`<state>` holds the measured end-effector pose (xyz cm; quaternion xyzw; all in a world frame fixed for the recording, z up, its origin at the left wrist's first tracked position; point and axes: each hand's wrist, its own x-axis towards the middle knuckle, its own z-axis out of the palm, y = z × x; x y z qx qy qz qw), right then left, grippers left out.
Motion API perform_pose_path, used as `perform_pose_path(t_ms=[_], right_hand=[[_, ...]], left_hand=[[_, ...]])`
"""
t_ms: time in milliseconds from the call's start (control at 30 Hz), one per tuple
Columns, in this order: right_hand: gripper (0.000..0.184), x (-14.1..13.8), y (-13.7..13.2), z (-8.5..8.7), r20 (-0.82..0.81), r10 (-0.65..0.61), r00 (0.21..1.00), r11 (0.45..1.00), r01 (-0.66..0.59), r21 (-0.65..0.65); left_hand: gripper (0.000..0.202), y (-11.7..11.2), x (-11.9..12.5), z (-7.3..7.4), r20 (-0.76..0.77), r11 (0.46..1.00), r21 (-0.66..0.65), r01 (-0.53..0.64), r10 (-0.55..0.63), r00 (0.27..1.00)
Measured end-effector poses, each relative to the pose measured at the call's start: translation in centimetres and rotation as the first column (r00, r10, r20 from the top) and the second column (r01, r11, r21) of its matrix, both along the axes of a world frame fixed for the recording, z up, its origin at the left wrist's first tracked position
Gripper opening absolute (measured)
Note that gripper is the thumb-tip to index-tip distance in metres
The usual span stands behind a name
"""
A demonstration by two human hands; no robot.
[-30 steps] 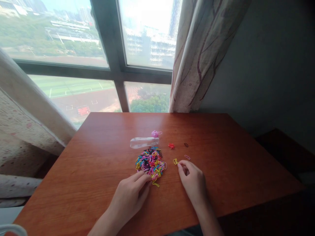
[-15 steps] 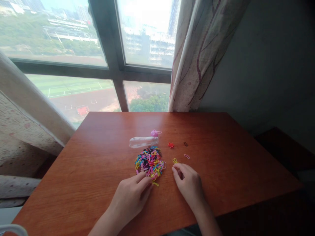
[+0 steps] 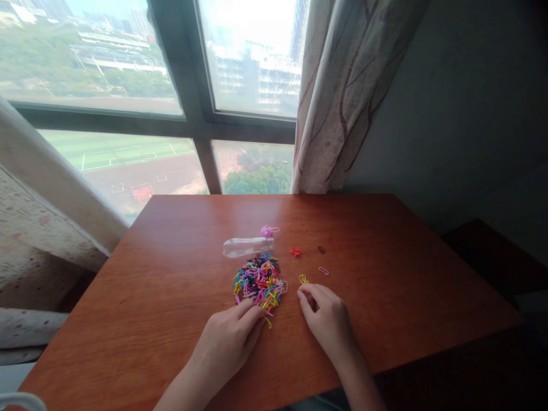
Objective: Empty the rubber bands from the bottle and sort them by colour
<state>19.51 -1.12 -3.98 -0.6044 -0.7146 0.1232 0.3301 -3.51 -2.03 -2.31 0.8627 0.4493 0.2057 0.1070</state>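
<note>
A heap of small rubber bands [image 3: 259,281] in pink, yellow, blue, black and red lies on the wooden table. At its near edge is my left hand [image 3: 231,337], fingers curled and fingertips together. A yellow rubber band [image 3: 268,323] sticks out by those fingertips, seemingly pinched there. To the right, my right hand [image 3: 327,317] rests with thumb and forefinger closed together; whatever they hold is hidden. Just beyond its fingertips lies a small cluster of yellow rubber bands [image 3: 303,279].
A clear plastic bottle [image 3: 246,247] lies behind the heap, beside a pink lid [image 3: 267,231] with a loop. Farther right sit a red cluster of bands [image 3: 295,252], one dark band [image 3: 321,249] and one pink band [image 3: 323,270]. A window and curtains stand beyond the table.
The yellow rubber band by my left fingertips has turned and now points more toward me. Both hands stay nearly in place; the view has shifted slightly.
</note>
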Motion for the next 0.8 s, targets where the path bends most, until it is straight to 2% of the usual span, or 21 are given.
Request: perform_pose_path(t_ms=[433,533,633,700,800], right_hand=[[0.013,-0.1,-0.1,0.1,-0.008,0.056,0.998,0.998,-0.056,-0.024],[0.013,-0.1,-0.3,0.4,0.012,0.094,0.995,0.994,-0.094,-0.049],[0.013,-0.3,-0.6,0.8,0.026,0.149,0.988,0.986,-0.147,-0.077],[0.013,-0.3,-0.8,1.0,0.027,0.174,0.984,0.981,-0.171,-0.086],[0.012,-0.2,-0.9,0.9,0.029,0.174,0.984,0.982,-0.171,-0.077]], left_hand=[[0.019,0.3,0.4,0.7,0.081,0.998,0.067,-0.012,0.006,0.997],[0.02,1.4,1.4,1.9,0.029,0.995,0.091,-0.036,0.033,0.999],[0.019,3.5,3.2,3.7,-0.08,0.992,0.049,-0.117,0.12,0.99],[0.018,5.0,4.9,4.8,-0.203,0.993,-0.013,-0.115,0.11,0.973],[0.019,6.8,7.5,5.4,-0.243,0.997,-0.042,-0.068,0.056,0.969]])
